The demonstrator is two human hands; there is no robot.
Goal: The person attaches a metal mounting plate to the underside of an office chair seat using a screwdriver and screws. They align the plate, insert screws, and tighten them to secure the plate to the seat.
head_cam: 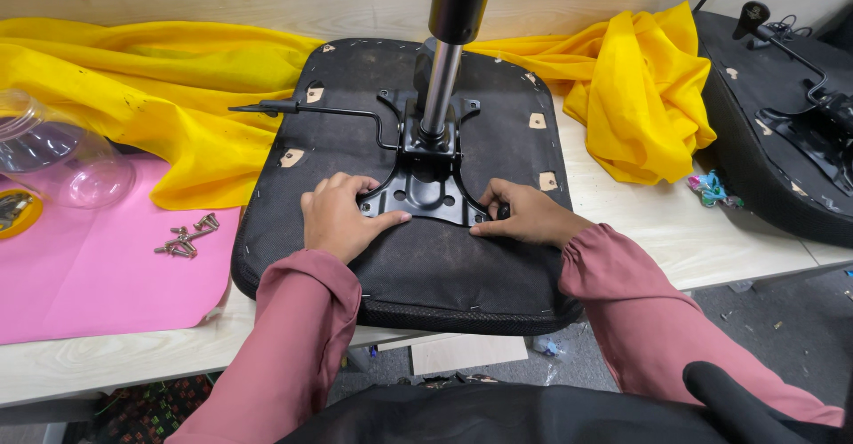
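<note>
No labels, signs or screens show; the only package-like things are a clear plastic jar (53, 155) lying on its side at the left edge and a small crumpled colourful wrapper (711, 188) at the right.

We have a single view, worn on the head, looking steeply down and forward at the bench (675, 231). It sits close, our own sleeves filling the lower frame.

Matt black metal bracket (425, 191), rough fabric seat underside (444, 266), perhaps felt
</note>
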